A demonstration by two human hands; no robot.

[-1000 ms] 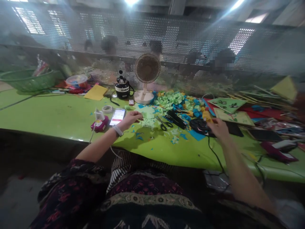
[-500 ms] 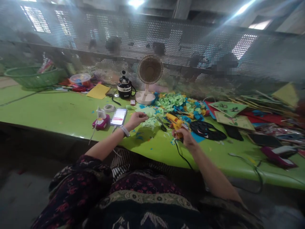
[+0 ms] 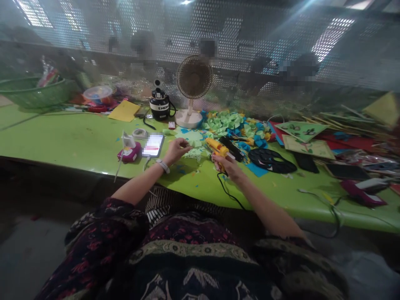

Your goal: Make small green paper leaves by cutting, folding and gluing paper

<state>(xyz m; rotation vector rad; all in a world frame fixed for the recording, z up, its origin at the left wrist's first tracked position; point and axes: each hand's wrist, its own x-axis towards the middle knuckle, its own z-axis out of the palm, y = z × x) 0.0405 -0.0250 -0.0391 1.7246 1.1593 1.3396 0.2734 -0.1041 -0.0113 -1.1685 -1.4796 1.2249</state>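
My right hand [image 3: 227,166] is closed around the handle of a yellow glue gun [image 3: 216,146]. The gun's nozzle points left, towards my other hand, and its black cord hangs down across the table edge. My left hand [image 3: 175,151] has its fingertips pinched together beside light green paper [image 3: 196,139]; whatever is between them is too small to make out. Behind both hands lies a heap of folded green, blue and yellow paper pieces [image 3: 228,121]. A black palette-shaped tray [image 3: 271,160] rests to the right of the gun.
Left of my hands are a phone [image 3: 153,145], a roll of tape [image 3: 139,133] and a purple power strip [image 3: 128,153]. A small fan [image 3: 190,118] and a black jug [image 3: 159,107] stand behind. Cards [image 3: 308,146] lie at the right, a green basket [image 3: 34,93] at far left.
My right hand has brought the glue gun left, closer to my left hand, exposing a black object behind it. My left hand stays pinched. The view has tilted down a little.
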